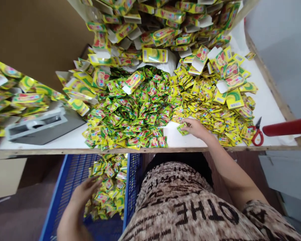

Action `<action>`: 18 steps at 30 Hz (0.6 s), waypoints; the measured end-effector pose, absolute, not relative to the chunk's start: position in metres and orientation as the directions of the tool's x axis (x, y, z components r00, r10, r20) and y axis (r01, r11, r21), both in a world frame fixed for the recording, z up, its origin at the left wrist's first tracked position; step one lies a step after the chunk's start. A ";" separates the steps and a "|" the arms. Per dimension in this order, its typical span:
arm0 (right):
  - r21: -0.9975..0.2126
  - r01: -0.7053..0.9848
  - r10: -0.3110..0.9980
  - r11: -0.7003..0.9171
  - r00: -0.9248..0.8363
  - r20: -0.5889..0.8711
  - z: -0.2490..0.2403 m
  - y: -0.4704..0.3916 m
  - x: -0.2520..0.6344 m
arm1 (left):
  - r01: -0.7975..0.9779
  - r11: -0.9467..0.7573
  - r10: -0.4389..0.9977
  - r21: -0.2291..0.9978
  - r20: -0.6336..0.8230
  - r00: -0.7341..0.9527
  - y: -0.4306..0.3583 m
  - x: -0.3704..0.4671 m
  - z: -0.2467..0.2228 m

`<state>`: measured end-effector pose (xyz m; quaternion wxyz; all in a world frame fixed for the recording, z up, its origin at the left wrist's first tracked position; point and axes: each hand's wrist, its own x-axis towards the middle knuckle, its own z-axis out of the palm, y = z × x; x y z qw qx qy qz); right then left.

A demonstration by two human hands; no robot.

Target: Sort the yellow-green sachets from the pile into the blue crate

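My right hand [194, 127] is over a patch of white tabletop, its fingers pinching a small green-and-yellow sachet [182, 129]. Just beyond and to the left of it lies a heap of green sachets [140, 107]. A heap of yellow sachets [200, 103] spreads out to its right. My left hand [86, 189] hovers above a blue plastic crate [54, 194] below the table edge, a little blurred, fingers stretched out with nothing visible in them. Filled yellow-green packs [110, 187] lie in that crate beside the fingers.
Many open yellow-green boxes [165, 35] are piled at the back. A grey tape dispenser [45, 127] stands left, beside more boxes [25, 98]. Red-handled scissors [258, 134] and a red bar [287, 126] are at the right. A wooden strip [72, 151] edges the table.
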<state>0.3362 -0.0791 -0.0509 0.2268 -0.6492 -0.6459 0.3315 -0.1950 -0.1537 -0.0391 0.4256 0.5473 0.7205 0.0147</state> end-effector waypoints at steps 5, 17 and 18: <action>-0.651 0.757 0.994 0.057 -0.103 -0.032 -0.040 -0.030 0.327 | 0.569 0.276 0.854 0.775 -0.469 0.225 -0.085 -0.113 0.018; -0.406 0.884 0.917 0.232 -0.338 -0.212 -0.032 0.005 0.324 | 0.557 -0.164 0.986 0.814 0.123 0.110 0.108 0.013 0.017; -0.413 0.893 0.924 0.177 -0.296 -0.244 -0.036 -0.002 0.324 | 0.582 -0.149 0.989 0.799 0.123 0.084 0.117 0.017 0.012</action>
